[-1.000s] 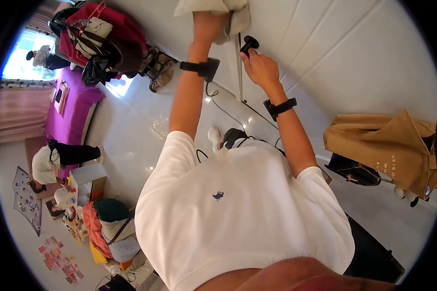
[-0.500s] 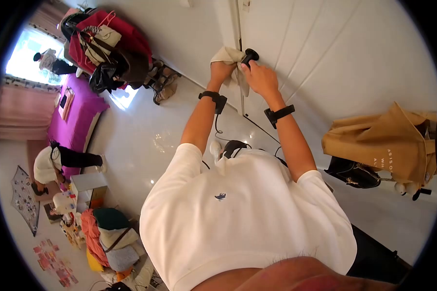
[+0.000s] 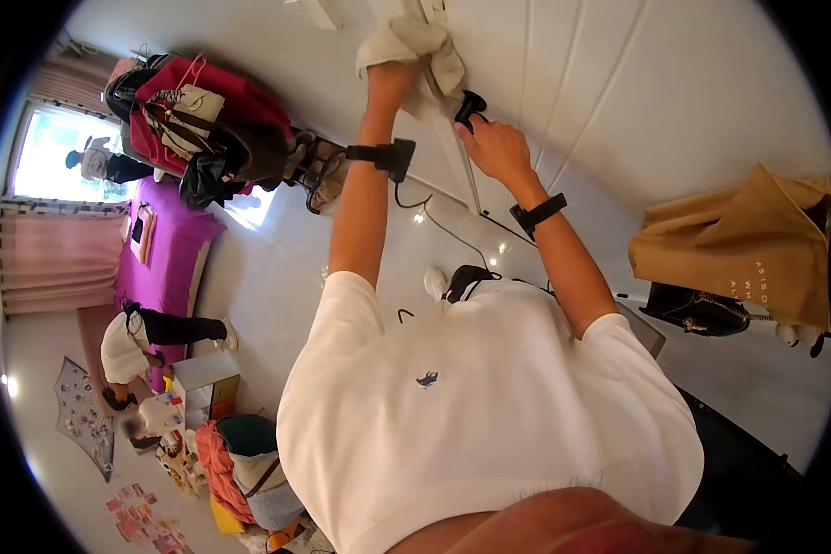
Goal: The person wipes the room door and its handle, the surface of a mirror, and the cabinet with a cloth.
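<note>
A cream cloth [image 3: 414, 44] is bunched in my left hand [image 3: 392, 85], raised against the edge of a white door [image 3: 582, 83]. The fingers of that hand are partly covered by the cloth. Lower down and to the right, my right hand [image 3: 499, 150] is closed around the black door handle [image 3: 470, 108]. The door stands slightly ajar, with its narrow edge showing below the cloth. Each wrist carries a black strap, and a cable hangs from the left one.
To the right hang a tan bag [image 3: 729, 245] and a black bag [image 3: 697, 309]. At left, a rack of clothes and bags [image 3: 208, 120] stands near a purple-covered bed [image 3: 171, 222]. One person [image 3: 148, 342] bends beside a table; another [image 3: 102, 164] is by the window.
My left hand has moved up and left along the door edge with the cloth. The door has opened a little, my right hand staying on the handle.
</note>
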Demonstrator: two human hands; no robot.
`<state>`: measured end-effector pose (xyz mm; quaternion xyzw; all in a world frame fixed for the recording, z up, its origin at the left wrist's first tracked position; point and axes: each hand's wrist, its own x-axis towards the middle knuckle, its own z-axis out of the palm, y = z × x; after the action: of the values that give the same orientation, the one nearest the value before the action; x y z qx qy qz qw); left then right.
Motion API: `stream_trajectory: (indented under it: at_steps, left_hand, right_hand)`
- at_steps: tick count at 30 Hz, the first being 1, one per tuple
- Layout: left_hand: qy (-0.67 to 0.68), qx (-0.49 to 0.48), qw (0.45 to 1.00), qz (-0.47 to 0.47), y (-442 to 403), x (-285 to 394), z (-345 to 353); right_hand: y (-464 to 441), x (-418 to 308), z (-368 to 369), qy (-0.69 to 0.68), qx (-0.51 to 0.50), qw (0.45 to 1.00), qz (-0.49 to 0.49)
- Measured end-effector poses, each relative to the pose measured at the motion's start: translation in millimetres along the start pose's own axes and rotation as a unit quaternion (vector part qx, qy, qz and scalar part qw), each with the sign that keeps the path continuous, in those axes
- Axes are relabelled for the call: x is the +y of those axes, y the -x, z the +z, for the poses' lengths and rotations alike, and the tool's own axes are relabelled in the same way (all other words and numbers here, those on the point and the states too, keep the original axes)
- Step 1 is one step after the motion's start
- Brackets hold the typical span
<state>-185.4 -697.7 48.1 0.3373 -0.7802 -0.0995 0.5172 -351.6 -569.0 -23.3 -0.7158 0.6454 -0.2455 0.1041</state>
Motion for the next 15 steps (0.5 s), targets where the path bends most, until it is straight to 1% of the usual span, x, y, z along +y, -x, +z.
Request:
stream_trajectory:
  at_steps: [1,3,4,6,7,8,9,11,13,15]
  left_hand:
    - [-0.001,-0.001,1.0,-0.001,7,-8,5]
    - [-0.136,-0.042,0.99,-0.001,25,-19,13]
    - [-0.14,-0.036,0.99,-0.001,33,-24,15]
    - [-0.009,-0.079,0.986,-0.146,53,-31,16]
    - [-0.011,-0.073,0.987,-0.145,66,-47,19]
    - [0.054,-0.09,0.977,-0.187,81,-67,24]
    - [0.12,-0.109,0.961,-0.226,82,-70,25]
    - [0.13,-0.124,0.96,-0.215,86,-67,19]
    - [0.142,-0.142,0.958,-0.205,77,-63,11]
    - [0.054,-0.033,0.979,-0.192,61,-67,2]
  right_hand:
    - [2,0,3,-0.006,0.009,1.0,-0.002]
    - [4,-1,3,-0.006,-0.007,1.0,0.0]
    - [0,-1,1,-0.003,-0.017,1.0,0.002]
    - [-1,-1,-2,0.001,-0.026,1.0,-0.002]
    - [-1,-2,-3,0.001,-0.036,0.999,0.004]
    - [0,-4,-4,0.003,-0.034,0.999,0.001]
    - [1,-4,-5,0.007,-0.035,0.999,0.003]
    - [0,-2,-1,0.011,-0.032,0.999,0.009]
    - [1,3,7,-0.005,-0.002,1.0,0.006]
    - [1,2,5,-0.001,-0.002,1.0,0.012]
